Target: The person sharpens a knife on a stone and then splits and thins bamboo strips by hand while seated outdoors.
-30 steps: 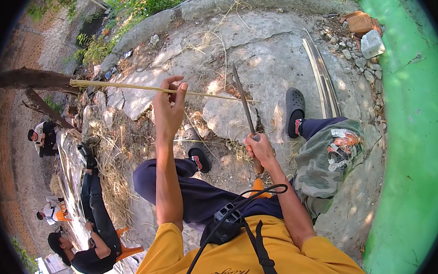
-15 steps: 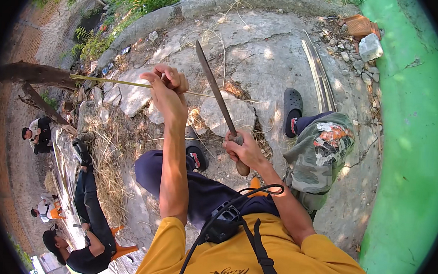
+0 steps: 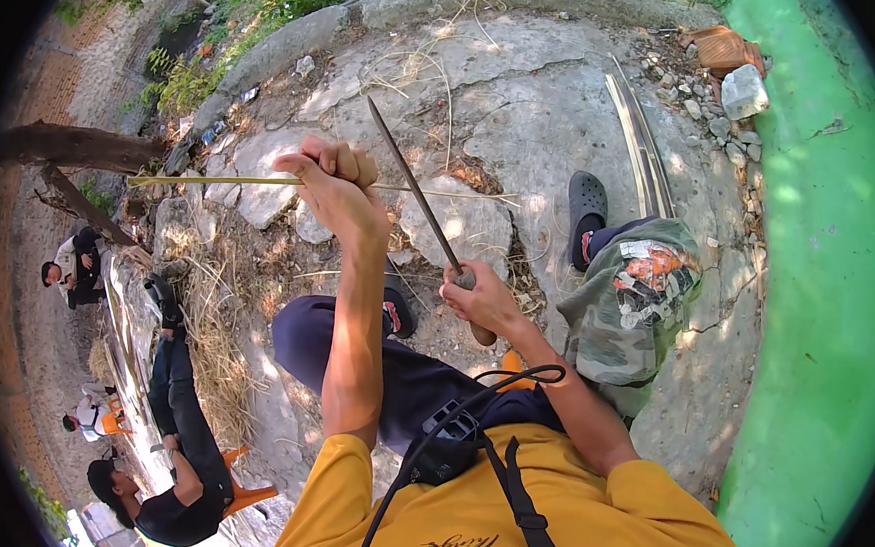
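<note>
My left hand (image 3: 338,177) is closed around a long, thin bamboo strip (image 3: 218,179), raised in front of me. The strip lies nearly level and sticks out past both sides of the fist. My right hand (image 3: 481,301) grips the wooden handle (image 3: 482,333) of a machete, lower and to the right. Its long dark blade (image 3: 413,184) slants up and left, seen almost edge-on. In the picture it crosses the thin right part of the strip; whether they touch I cannot tell.
Split bamboo lengths (image 3: 637,150) lie on the cracked concrete (image 3: 538,109), beside a green wall (image 3: 815,327). A camouflage cloth (image 3: 621,310) covers my right knee. A seated co-worker (image 3: 181,458) is at the left, near dry shavings (image 3: 222,361) and a tree trunk (image 3: 75,147).
The machete's blade has turned more edge-on, and its tip has swung left and slightly down. The bamboo strip has shifted a little to the left, its left end lower.
</note>
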Available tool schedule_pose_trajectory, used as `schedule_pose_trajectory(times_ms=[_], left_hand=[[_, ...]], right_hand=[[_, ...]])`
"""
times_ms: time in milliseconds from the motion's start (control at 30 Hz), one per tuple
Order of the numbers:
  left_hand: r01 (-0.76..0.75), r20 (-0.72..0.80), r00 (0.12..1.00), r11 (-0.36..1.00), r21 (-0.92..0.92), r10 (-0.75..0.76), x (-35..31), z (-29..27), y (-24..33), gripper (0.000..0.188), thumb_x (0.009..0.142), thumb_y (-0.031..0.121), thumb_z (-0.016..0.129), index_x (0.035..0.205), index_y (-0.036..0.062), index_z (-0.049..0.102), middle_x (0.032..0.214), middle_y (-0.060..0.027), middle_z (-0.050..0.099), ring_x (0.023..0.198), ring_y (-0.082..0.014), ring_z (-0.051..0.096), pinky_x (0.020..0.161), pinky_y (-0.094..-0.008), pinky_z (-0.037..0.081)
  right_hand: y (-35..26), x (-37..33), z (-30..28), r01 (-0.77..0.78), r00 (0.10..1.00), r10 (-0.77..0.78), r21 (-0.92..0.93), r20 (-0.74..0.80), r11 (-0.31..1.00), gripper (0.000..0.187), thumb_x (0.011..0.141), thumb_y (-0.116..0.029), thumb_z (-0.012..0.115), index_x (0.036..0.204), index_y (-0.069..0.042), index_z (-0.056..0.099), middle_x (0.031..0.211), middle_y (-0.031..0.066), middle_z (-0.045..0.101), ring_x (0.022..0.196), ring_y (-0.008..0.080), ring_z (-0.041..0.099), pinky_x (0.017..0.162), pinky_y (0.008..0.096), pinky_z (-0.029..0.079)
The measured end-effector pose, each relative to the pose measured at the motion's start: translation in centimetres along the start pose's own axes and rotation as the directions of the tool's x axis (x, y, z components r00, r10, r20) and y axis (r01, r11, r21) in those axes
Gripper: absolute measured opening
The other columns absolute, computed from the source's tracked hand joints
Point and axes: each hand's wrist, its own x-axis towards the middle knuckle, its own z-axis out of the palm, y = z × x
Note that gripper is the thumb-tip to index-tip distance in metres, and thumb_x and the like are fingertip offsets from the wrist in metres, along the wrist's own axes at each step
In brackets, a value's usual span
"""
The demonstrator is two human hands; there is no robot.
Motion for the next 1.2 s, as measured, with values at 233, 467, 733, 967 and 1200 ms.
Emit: schedule_pose_trajectory(times_ms=[233,467,733,967,1200], left_hand=[[-0.005,0.012,1.0,1.0,0.012,0.005,-0.7,0.4,-0.3,0.062,0.095,0.073,0.035,0.072,0.0157,0.025,0.056,0.0064,0.014,0.049,-0.0074,0.009,0.045,-0.0307,0.007],[0.006,-0.051,0.999,1.0,-0.015,-0.007,-1.1,0.3,-0.5,0.06,0.097,0.069,0.033,0.071,0.0152,0.027,0.058,0.0057,0.013,0.051,-0.0084,0.007,0.046,-0.0301,0.008],[0.054,0.107,0.993,0.997,-0.064,-0.047,-1.3,-0.5,-0.6,0.061,0.099,0.069,0.029,0.07,0.0153,0.026,0.054,0.0049,0.013,0.05,-0.0084,0.006,0.045,-0.0315,0.006],[0.061,0.155,0.987,0.997,-0.05,-0.053,-1.3,-0.9,-0.9,0.062,0.099,0.069,0.028,0.07,0.0148,0.025,0.053,0.0045,0.012,0.049,-0.0083,0.004,0.045,-0.0318,0.005],[0.061,0.123,0.991,0.998,-0.03,-0.057,-1.9,-0.5,-0.8,0.062,0.099,0.069,0.029,0.069,0.0153,0.025,0.052,0.0047,0.012,0.047,-0.0083,0.005,0.044,-0.0313,0.006]], right_hand=[[0.8,0.2,-0.7,0.065,0.997,-0.069,-0.188,-0.015,0.98,0.01,0.087,-0.011,0.061,0.086,-0.004,0.054,0.062,-0.0011,0.052,0.051,0.0068,0.047,0.046,0.0254,0.037],[2.8,-0.3,-1.4,-0.044,0.993,0.042,-0.016,-0.109,0.999,0.013,0.084,-0.015,0.062,0.086,-0.004,0.055,0.061,-0.001,0.053,0.051,0.0073,0.049,0.046,0.0256,0.038],[-0.3,-1.1,-1.5,-0.016,0.998,0.015,0.02,0.065,1.0,0.007,0.087,-0.008,0.06,0.085,-0.005,0.054,0.062,-0.0007,0.051,0.05,0.0063,0.045,0.045,0.024,0.036],[-0.8,-1.4,-1.1,-0.067,0.995,0.056,0.137,0.078,0.988,0.007,0.093,-0.008,0.058,0.09,-0.005,0.052,0.063,-0.0011,0.046,0.05,0.006,0.042,0.043,0.0227,0.033],[0.7,-1.3,-2.7,-0.13,0.991,0.126,0.096,0.05,0.987,0.009,0.092,-0.009,0.059,0.088,-0.005,0.051,0.063,-0.0008,0.046,0.049,0.0059,0.042,0.043,0.0232,0.034]])
